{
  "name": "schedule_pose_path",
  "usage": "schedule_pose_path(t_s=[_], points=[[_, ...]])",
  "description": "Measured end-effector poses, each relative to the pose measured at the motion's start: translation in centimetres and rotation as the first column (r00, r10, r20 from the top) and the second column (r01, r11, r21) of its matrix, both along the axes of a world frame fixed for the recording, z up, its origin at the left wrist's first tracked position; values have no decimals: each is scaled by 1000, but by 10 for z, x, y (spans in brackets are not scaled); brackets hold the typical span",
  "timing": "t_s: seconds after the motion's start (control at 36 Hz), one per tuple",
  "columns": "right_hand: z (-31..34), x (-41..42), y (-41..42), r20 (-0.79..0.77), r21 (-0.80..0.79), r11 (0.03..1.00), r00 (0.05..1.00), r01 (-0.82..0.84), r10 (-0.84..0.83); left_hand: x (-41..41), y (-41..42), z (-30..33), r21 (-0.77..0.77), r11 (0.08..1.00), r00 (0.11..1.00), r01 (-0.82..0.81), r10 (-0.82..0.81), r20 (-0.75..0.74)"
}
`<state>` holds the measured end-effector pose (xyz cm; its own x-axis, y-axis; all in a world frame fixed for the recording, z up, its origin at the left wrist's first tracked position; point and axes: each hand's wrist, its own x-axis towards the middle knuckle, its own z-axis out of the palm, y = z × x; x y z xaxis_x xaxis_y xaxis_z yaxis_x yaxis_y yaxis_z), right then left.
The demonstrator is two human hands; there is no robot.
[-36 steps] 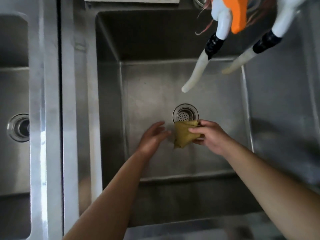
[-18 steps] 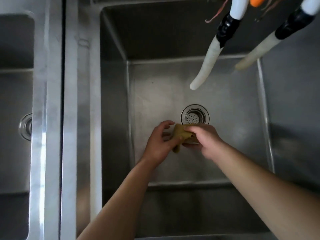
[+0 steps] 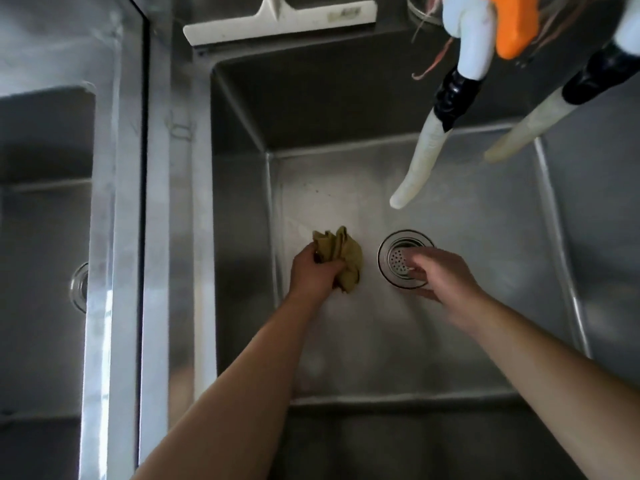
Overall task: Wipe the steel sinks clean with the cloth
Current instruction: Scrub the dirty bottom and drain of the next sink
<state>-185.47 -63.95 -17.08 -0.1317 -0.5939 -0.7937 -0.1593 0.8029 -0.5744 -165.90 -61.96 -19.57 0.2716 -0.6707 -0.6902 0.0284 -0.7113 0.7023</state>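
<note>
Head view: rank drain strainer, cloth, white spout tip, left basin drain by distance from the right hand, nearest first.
From the right hand:
1. Drain strainer, under its fingertips.
2. Cloth, to its left, in the left hand's grip.
3. White spout tip, above, toward the back wall.
4. Left basin drain, far left, across the divider.

Dim light, glare on steel rim (image 3: 114,237), blurred right hand (image 3: 440,275), wide-angle edge distortion
</note>
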Motion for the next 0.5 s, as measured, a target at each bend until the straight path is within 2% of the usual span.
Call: schedule_pose_path(t_s=[0.06, 0.08, 0.11, 0.17, 0.19, 0.25, 0.31, 0.33, 0.42, 0.5], points=[[-12, -25, 7, -268, -93, 992, 962, -82, 54, 5, -18, -8, 1, 998, 998, -59, 59, 16], [-17, -39, 11, -408, -73, 982, 903, -177, 132, 7, -29, -12, -9, 996, 994, -83, 84, 76], [-22, -53, 16, -522, -7, 962, 822, -273, 229, 11, -41, -17, -26, 995, 984, -101, 104, 145], [-29, -77, 27, -631, 146, 903, 665, -405, 400, 16, -68, -22, -88, 992, 952, -94, 115, 284], [-32, -87, 34, -645, 212, 868, 603, -448, 469, 19, -81, -24, -129, 990, 924, -55, 99, 370], [-39, -106, 45, -629, 295, 813, 539, -503, 561, 28, -104, -29, -169, 984, 822, 63, 45, 567], [-45, -122, 54, -595, 326, 794, 540, -514, 595, 38, -125, -33, -108, 980, 670, 168, -33, 741], [-49, -127, 58, -576, 339, 787, 548, -515, 607, 43, -135, -35, -86, 977, 620, 193, -54, 782], [-62, -138, 69, -544, 342, 757, 540, -556, 642, 54, -156, -47, -6, 958, 542, 287, -157, 825], [-74, -137, 75, -563, 340, 760, 528, -554, 636, 57, -166, -57, 35, 941, 513, 338, -215, 831]])
